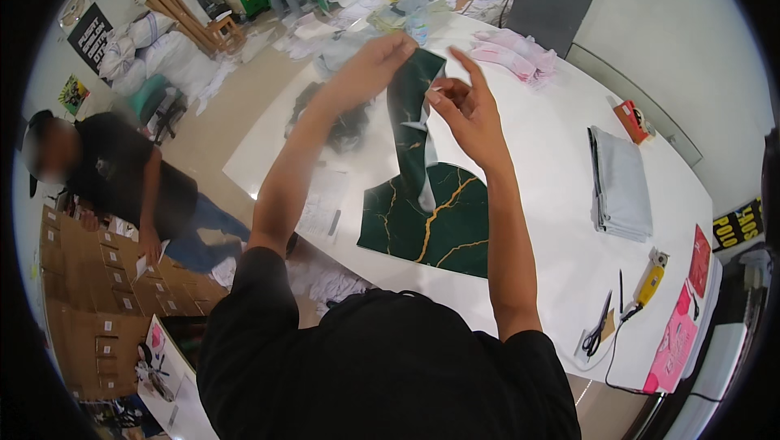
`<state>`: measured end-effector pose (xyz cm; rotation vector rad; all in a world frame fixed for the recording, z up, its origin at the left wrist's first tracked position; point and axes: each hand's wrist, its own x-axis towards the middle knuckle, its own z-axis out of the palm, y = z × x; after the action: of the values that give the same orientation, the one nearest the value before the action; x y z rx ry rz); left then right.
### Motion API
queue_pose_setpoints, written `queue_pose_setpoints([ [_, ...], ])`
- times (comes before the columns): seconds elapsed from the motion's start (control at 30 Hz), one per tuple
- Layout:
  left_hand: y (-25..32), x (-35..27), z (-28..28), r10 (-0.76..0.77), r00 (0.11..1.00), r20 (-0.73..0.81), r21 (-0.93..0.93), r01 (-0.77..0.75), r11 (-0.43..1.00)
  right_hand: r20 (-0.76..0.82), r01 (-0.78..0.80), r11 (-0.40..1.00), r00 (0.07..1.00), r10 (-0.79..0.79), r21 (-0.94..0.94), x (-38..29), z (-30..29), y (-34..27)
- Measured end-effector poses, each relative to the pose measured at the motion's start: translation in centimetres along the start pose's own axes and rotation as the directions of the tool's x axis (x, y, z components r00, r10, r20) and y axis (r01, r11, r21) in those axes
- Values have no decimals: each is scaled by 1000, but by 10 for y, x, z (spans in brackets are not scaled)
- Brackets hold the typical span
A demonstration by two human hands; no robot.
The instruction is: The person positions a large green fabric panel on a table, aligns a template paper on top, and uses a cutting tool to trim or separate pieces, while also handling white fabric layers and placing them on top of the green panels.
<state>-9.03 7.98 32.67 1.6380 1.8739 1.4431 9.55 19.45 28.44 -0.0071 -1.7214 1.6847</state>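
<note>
My left hand (387, 56), slightly blurred, grips the top end of a dark green fabric piece (407, 102) with gold vein markings and a pale reverse. It hangs down as a narrow folded strip above the white table. At its right edge, the thumb and a finger of my right hand (468, 112) pinch the cloth, while the index finger points up, apart from it. Below lies a flat dark green fabric panel (454, 236) with gold veins and a curved upper edge; the strip's lower end overlaps it in view. A dark crumpled fabric heap (350, 126) sits behind my left forearm.
On the white table (548, 196) are a folded grey fabric stack (621, 184), a tape dispenser (634, 122), scissors (596, 333), a corded yellow cutter (651, 284), pink-white fabric (515, 56), a water bottle (417, 7) and a paper sheet (320, 205). At left stands another person (134, 166) beside cardboard boxes (79, 294).
</note>
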Motion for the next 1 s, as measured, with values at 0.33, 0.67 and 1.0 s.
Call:
queue_pose_setpoints([
  [0.33, 12, -47, 69, -89, 995, 36, -31, 90, 995, -125, -48, 936, 992, 4, -348, -3, -25, -29],
  [0.67, -21, -50, 82, 244, 947, -211, 215, -199, 956, -7, 30, 772, 999, -44, -634, 0, -53, -53],
  [1.0, 29, -35, 76, -72, 991, -109, -5, 71, 997, 100, 175, 746, 984, -145, -643, -13, -74, -35],
])
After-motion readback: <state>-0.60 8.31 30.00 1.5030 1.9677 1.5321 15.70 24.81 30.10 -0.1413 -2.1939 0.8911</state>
